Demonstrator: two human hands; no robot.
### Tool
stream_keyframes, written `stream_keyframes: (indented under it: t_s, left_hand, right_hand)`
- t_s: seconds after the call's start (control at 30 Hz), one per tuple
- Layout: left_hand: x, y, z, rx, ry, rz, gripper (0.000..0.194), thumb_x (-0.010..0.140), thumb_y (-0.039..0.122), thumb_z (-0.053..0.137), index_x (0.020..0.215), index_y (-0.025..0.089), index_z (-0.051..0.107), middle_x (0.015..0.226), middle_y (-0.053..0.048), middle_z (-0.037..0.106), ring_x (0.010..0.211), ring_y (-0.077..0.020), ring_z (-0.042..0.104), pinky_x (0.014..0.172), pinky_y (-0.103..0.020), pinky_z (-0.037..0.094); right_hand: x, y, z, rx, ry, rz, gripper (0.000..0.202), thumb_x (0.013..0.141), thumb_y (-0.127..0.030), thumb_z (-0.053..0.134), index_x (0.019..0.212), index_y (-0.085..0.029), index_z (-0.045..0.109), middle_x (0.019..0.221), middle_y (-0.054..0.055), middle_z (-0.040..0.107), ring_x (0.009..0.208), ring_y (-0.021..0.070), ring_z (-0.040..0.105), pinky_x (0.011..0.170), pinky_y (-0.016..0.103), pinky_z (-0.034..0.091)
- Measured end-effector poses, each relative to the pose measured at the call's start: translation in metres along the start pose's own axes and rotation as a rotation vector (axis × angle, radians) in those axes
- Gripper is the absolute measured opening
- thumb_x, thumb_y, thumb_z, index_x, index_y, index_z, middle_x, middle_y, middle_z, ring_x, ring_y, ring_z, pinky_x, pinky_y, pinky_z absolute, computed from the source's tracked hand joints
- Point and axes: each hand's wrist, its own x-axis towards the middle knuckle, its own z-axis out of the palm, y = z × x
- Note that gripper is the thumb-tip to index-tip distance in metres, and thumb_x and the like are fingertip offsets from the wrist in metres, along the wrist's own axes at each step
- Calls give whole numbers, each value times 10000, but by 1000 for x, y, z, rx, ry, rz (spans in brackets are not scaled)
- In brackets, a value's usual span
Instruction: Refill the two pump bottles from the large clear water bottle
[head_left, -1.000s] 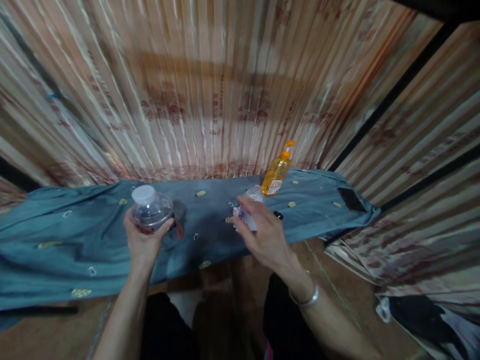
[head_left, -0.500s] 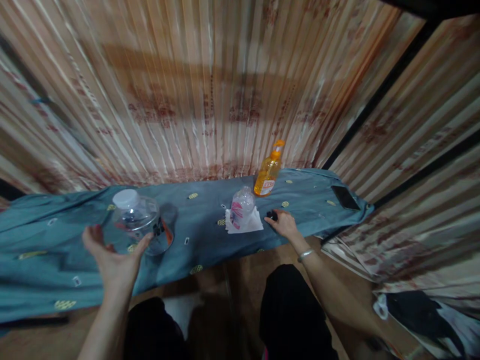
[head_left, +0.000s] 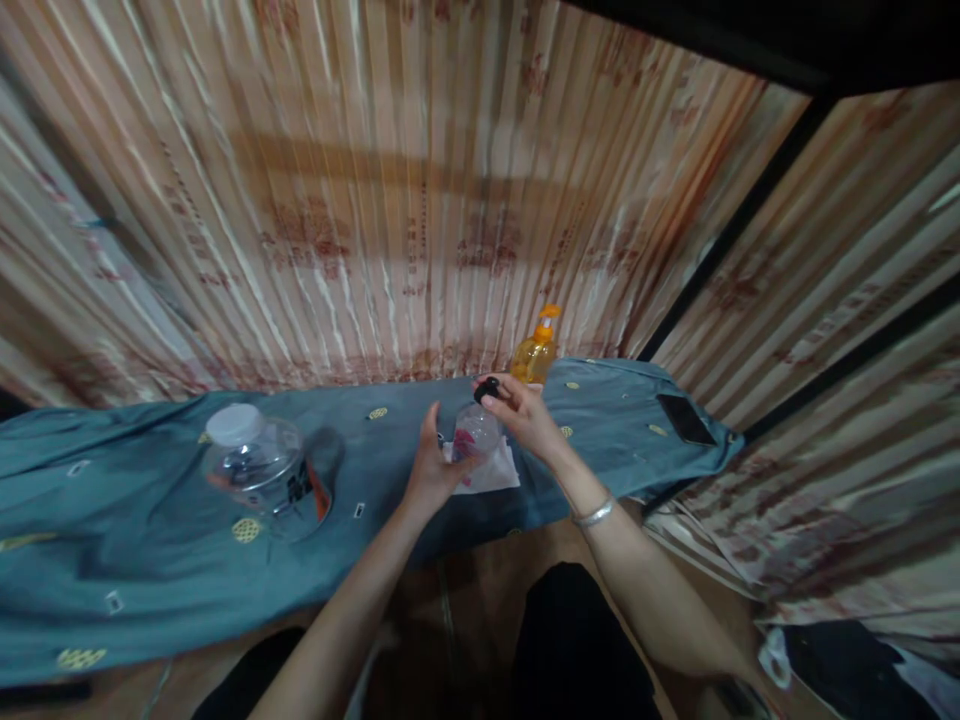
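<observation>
Small clear bottle (head_left: pixel 475 432) stands on a white tissue (head_left: pixel 496 472) on the cloth-covered surface (head_left: pixel 150 540), left hand (head_left: pixel 433 468) gripping it, right hand (head_left: pixel 521 410) pinching a black cap (head_left: pixel 489 389) above; capping looks underway, needing alignment.

Your arms are bare from the elbow down, with no sleeves in view. On your right wrist sits a thin silvery bangle (head_left: pixel 594 514). Your left hand (head_left: pixel 433 472) and right hand (head_left: pixel 525 415) wear no gloves. Your legs appear to be in dark, perhaps black, trousers (head_left: pixel 570 640).
</observation>
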Motion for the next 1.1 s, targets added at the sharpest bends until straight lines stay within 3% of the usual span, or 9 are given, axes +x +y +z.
stream_keyframes:
  t_s: [0.23, 0.43, 0.63, 0.73, 0.8, 0.9, 0.97, 1.03, 1.1]
  left_hand:
    - [24, -6, 35, -41, -93, 71, 856, 592, 331, 827, 1337, 188, 432, 1402, -167, 496, 1295, -324, 476, 1095, -514, 357]
    - [24, -10, 40, -53, -117, 123, 715, 638, 337, 802, 1265, 197, 487, 1304, -131, 576, 1195, -296, 549, 1037, -485, 414]
    - [24, -16, 39, -41, -101, 145, 738, 641, 389, 800, 1272, 188, 474, 1311, -150, 563, 1210, -307, 540, 1042, -490, 406]
    - [24, -17, 40, -46, -101, 158, 745, 642, 407, 796, 1276, 196, 467, 1317, -145, 559, 1228, -304, 528, 1053, -484, 396]
    - [25, -17, 40, -45, -103, 157, 742, 644, 408, 791, 1275, 193, 466, 1302, -141, 570, 1213, -301, 539, 1043, -479, 404]
    - [25, -15, 40, -38, -98, 148, 717, 645, 408, 785, 1253, 179, 482, 1266, -141, 588, 1187, -302, 551, 1031, -480, 411]
    - [25, -15, 40, -34, -95, 150, 661, 649, 407, 777, 1214, 188, 512, 1249, -129, 595, 1191, -300, 547, 1037, -479, 406]
    - [25, -15, 39, -34, -92, 152, 641, 647, 405, 771, 1201, 198, 523, 1251, -122, 593, 1212, -302, 533, 1043, -479, 402]
    - [26, -16, 39, -39, -90, 151, 681, 643, 408, 768, 1232, 196, 500, 1265, -128, 584, 1225, -306, 526, 1039, -480, 406]
  right_hand:
    - [-4, 3, 2, -268, -79, -14, 327, 851, -399, 576, 1116, -208, 569, 1112, 57, 666, 1077, 177, 625, 985, 338, 462]
    - [-3, -19, -7, -650, -176, -44, 267, 880, -288, 562, 1126, -189, 592, 1023, 50, 696, 927, 179, 651, 843, 309, 485]
    - [7, -46, -4, -1124, -154, 17, 370, 792, -423, 719, 1011, -136, 639, 958, 124, 703, 973, 267, 660, 819, 341, 490]
    - [13, -59, -5, -1118, -333, -99, 468, 801, -248, 721, 1232, -160, 562, 1240, 135, 636, 1199, 240, 579, 956, 326, 452]
    - [18, -67, -4, -1147, -505, -105, 442, 828, -146, 667, 1256, -170, 556, 1246, 119, 645, 1180, 220, 598, 941, 303, 456]
    - [26, -77, 4, -1356, -594, -3, 244, 900, -272, 607, 1083, -117, 655, 1007, 157, 726, 990, 264, 686, 809, 314, 495]
    - [31, -80, 10, -1501, -557, 18, 398, 921, -444, 551, 993, -77, 687, 956, 217, 721, 971, 314, 689, 795, 352, 501]
    - [35, -83, 13, -1526, -554, -11, 469, 897, -492, 572, 1062, -66, 676, 1018, 236, 710, 1018, 334, 674, 824, 373, 503]
    - [38, -85, 15, -1448, -629, -68, 459, 846, -370, 679, 1219, -112, 611, 1126, 186, 698, 1081, 302, 656, 862, 343, 499]
